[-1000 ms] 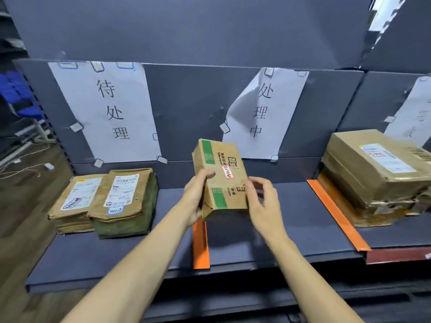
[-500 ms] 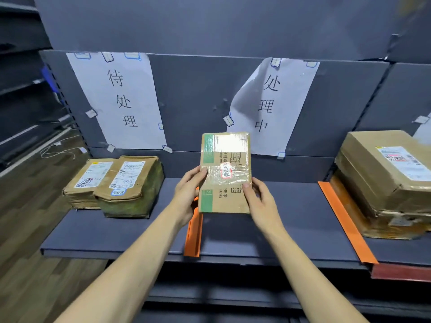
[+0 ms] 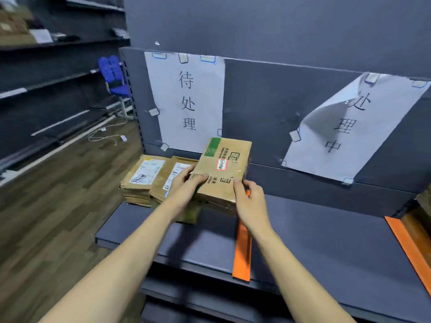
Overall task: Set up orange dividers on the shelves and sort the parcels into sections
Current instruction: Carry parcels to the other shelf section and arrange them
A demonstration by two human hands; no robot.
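Both my hands hold a brown cardboard parcel with a green stripe and a red-framed sticker. My left hand grips its left edge, my right hand its lower right edge. The parcel hovers just left of an orange divider lying front to back on the dark shelf. It overlaps two taped brown parcels resting at the shelf's left end, under the left paper sign. A second orange divider shows at the right edge.
A second paper sign with a curled corner hangs on the back panel to the right. To the left run wooden floor, a blue chair, a cable and more dark shelving. A lower shelf lies beneath.
The parcel has moved left, from over the orange divider toward the two parcels at the shelf's left end. My head has turned left, so the right-hand stack is nearly out of view.
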